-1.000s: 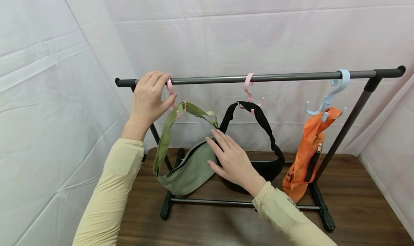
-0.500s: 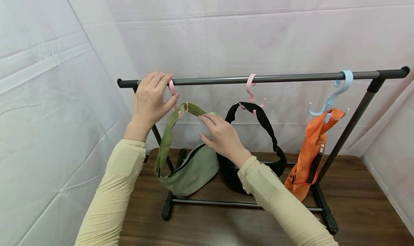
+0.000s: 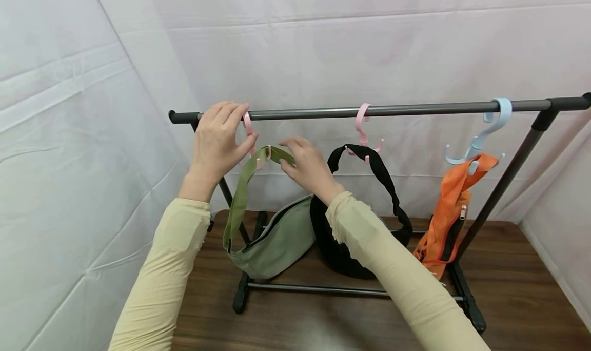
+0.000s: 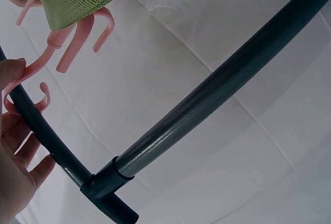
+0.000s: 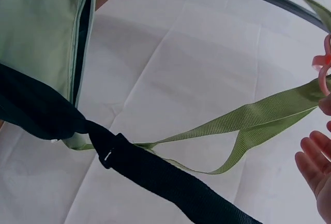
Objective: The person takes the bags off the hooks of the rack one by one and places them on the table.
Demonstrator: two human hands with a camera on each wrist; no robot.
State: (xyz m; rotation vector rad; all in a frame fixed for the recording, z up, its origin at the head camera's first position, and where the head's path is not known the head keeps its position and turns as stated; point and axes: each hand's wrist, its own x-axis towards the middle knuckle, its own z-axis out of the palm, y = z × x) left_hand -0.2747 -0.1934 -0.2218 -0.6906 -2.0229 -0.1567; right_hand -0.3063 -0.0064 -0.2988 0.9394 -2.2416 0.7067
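Observation:
At the rail's left end my left hand [image 3: 214,143] grips a pink multi-prong hook [image 4: 39,58] that hangs over the bar. In the left wrist view the thumb presses its stem, with fingers behind the rail. A green bag [image 3: 281,243] hangs from this hook by its webbing strap [image 3: 237,197]. My right hand [image 3: 310,166] is beside the strap's top, fingers bent and spread with thumb and forefinger apart. Part of that hand shows at the right wrist view's edge, close to the strap [image 5: 258,113].
A black rail [image 3: 300,114] on a stand crosses the view. A second pink hook [image 3: 361,125] carries a black bag [image 3: 339,253], which overlaps the green one. On the right, a blue hook [image 3: 480,135] holds an orange bag [image 3: 443,222]. The stand is on a wooden table [image 3: 323,323].
My right hand has risen from in front of the green and black bags to the top of the green strap. The left hand stays on the pink hook.

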